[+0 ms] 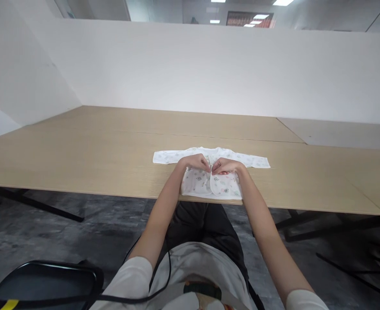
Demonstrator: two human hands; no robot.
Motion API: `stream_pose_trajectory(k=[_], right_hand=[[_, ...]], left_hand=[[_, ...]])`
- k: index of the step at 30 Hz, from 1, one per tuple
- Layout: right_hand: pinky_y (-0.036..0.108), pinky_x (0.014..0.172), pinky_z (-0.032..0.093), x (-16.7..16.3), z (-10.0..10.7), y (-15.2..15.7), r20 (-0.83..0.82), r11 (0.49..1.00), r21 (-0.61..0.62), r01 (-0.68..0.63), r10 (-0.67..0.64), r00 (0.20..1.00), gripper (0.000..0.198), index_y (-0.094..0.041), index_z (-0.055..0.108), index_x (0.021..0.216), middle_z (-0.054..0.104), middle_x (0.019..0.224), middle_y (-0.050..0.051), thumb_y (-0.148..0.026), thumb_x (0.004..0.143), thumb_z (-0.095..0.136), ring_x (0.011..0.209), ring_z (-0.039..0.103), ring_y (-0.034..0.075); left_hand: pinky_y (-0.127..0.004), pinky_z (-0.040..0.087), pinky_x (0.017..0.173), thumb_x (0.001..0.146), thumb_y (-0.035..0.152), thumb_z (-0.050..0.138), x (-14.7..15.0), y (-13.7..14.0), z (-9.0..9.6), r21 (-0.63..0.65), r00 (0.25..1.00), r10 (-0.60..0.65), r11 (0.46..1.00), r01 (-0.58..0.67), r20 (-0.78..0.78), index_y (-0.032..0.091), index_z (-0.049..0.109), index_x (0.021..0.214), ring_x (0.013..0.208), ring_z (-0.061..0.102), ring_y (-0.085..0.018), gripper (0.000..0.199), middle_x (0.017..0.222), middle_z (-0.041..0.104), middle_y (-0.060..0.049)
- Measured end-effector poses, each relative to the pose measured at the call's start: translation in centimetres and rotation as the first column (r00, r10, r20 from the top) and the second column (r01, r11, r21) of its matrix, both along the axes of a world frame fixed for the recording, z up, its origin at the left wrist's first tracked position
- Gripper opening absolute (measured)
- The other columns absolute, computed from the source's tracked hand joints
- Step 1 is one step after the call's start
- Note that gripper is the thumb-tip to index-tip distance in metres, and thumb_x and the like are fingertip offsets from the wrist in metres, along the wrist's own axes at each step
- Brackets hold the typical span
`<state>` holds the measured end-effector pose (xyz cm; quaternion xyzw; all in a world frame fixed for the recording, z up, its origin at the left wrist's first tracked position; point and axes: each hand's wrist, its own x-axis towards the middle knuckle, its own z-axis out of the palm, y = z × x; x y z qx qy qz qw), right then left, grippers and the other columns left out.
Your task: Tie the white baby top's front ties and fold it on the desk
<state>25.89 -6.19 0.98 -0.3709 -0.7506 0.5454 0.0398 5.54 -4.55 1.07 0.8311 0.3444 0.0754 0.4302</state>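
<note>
A small white long-sleeved baby shirt (196,183) with a scattered print lies spread on the table, its sleeves stretched out to both sides and its hem near the front edge. Over the middle of its front opening, my left hand (199,162) is closed, fingertips pinching the fabric at the opening's left side. My right hand (223,165) faces it from the other side, also closed in a pinch on the shirt's overlapping front edge. The fingertips are close together but apart. Both hands hide part of the shirt's chest.
The wooden table (80,155) runs wide to both sides, with a white wall panel (209,69) behind it. A black chair (44,284) stands at lower left. A black cable (128,299) crosses in front of my body.
</note>
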Motion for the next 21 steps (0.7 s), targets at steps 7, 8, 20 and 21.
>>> stream_pose_trajectory(k=[7, 8, 20, 21], right_hand=[[0.019, 0.035, 0.02, 0.1, 0.0, 0.2, 0.003, 0.999, 0.001, -0.044, 0.044, 0.999, 0.016, -0.011, 0.068, 0.071, 0.038, 0.038, -0.009, -0.026, 0.066, 0.065, 0.034, 0.025, 0.003], [0.019, 0.035, 0.02, 0.1, 0.0, 0.3, 0.005, 0.999, 0.002, -0.054, 0.054, 0.999, 0.016, -0.011, 0.068, 0.071, 0.039, 0.038, -0.009, -0.026, 0.066, 0.065, 0.034, 0.025, 0.003], [0.02, 0.036, 0.023, 0.3, -0.4, 0.7, 0.066, 0.999, 0.01, -0.039, 0.039, 0.997, 0.021, -0.012, 0.069, 0.073, 0.043, 0.039, -0.007, -0.031, 0.065, 0.067, 0.035, 0.03, 0.004], [0.02, 0.036, 0.023, 0.2, -0.5, 0.7, 0.077, 0.999, 0.014, -0.031, 0.03, 0.997, 0.021, -0.012, 0.068, 0.07, 0.043, 0.039, -0.007, -0.032, 0.065, 0.068, 0.035, 0.03, 0.004]], left_hand=[[-0.022, 0.037, 0.056, 0.06, 0.033, 0.072, 0.9, -0.1, -0.7, -0.02, 1.0, -0.007, 1.0, 0.007, -0.001, 0.014, 0.076, 0.069, 0.055, 0.048, -0.009, 0.022, 0.058, 0.063, -0.001], [-0.022, 0.037, 0.056, 0.06, 0.033, 0.071, 1.0, -0.1, -0.7, -0.02, 1.0, -0.011, 1.0, 0.011, -0.004, 0.014, 0.076, 0.069, 0.056, 0.049, -0.009, 0.021, 0.059, 0.064, -0.001], [-0.022, 0.036, 0.056, 0.057, 0.035, 0.072, 0.9, 0.2, -1.0, 0.007, 0.997, -0.021, 1.0, 0.022, -0.069, 0.015, 0.074, 0.065, 0.055, 0.048, -0.009, 0.022, 0.057, 0.063, 0.0], [-0.022, 0.035, 0.055, 0.057, 0.037, 0.073, 0.9, 0.1, -1.0, 0.026, 0.996, -0.011, 1.0, 0.013, -0.084, 0.015, 0.073, 0.065, 0.054, 0.047, -0.009, 0.023, 0.056, 0.062, 0.001]])
